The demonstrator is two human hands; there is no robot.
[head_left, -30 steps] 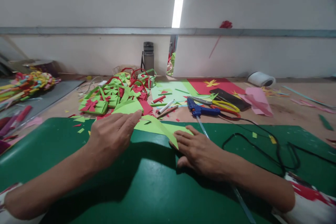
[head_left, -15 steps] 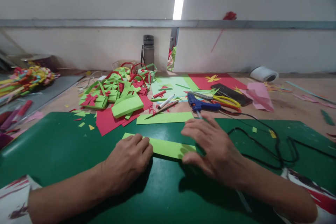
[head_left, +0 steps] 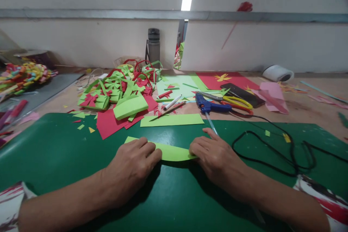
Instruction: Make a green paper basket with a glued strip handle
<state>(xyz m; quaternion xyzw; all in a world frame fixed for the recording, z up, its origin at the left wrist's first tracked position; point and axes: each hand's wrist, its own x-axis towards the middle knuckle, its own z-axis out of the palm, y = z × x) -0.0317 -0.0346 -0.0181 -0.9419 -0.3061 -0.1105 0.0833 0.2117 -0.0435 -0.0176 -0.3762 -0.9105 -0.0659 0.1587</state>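
A light green paper strip [head_left: 174, 152] stretches between my hands, just above the dark green mat [head_left: 168, 203]. My left hand [head_left: 140, 163] is closed on its left part, with one corner poking out beyond the fingers. At the right end, my right hand [head_left: 213, 156] pinches the paper between thumb and fingers, one finger raised. The strip bows slightly between the two grips. Behind it lies a second light green strip [head_left: 176, 120] with a brown pencil [head_left: 167, 111] and a white pen [head_left: 173, 102] close by. A blue glue gun [head_left: 210, 105] rests beyond my right hand.
Folded green and red paper pieces [head_left: 119, 90] are heaped at the back left. Scissors [head_left: 236, 100] with yellow handles lie beside a dark phone [head_left: 241, 95]. A black cord [head_left: 261, 160] loops across the mat's right side. A grey bottle [head_left: 154, 49] stands against the wall.
My right hand has come down from open fingers and closed on the strip's right end. My left hand keeps its hold. The view has tilted slightly downward.
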